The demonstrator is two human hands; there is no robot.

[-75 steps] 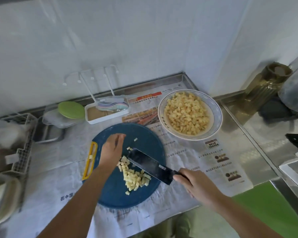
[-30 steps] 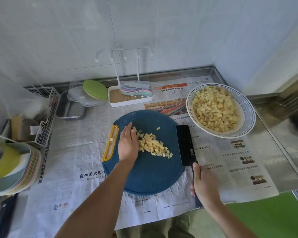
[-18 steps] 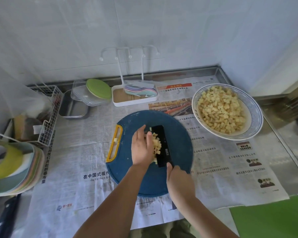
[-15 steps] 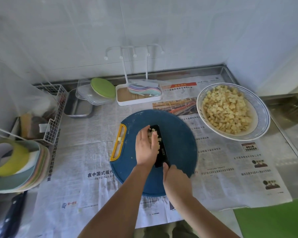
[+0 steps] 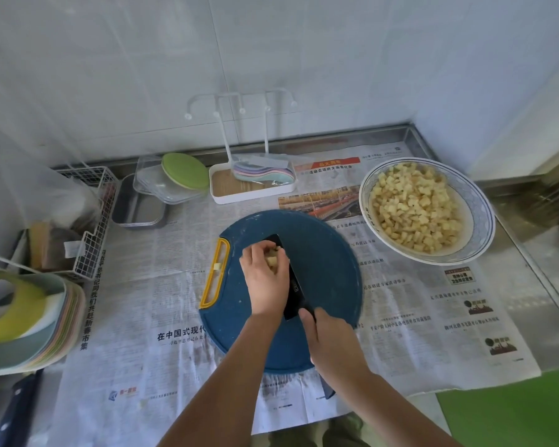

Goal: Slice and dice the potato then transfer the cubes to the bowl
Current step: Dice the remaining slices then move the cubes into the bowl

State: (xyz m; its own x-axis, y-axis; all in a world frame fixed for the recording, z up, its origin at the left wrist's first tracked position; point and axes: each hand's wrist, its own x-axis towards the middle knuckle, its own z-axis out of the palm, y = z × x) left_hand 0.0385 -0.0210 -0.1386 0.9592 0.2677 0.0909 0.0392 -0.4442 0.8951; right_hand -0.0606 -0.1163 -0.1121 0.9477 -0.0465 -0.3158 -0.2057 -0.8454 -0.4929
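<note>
Potato cubes heap up in the bowl at the far right, and a small pile of them sits on the cutting board under my left hand.

Newspaper covers the steel counter and carries all of it. The round blue cutting board lies in the middle of the paper, its yellow handle on the left side. The bowl, white with a blue pattern, stands on the paper past the board's far right edge, close to it but not touching.

My right hand is over the near part of the board, fingers wrapped tight round the grip of the knife; the butt of the grip pokes out below my wrist. The dark blade reaches away from me across the board.

My left hand is just left of the blade, fingers curled over the small pile and cupping it against the flat of the blade. Only a few cubes show between my fingers and thumb.

One stray cube sits in the slot of the yellow handle.
</note>
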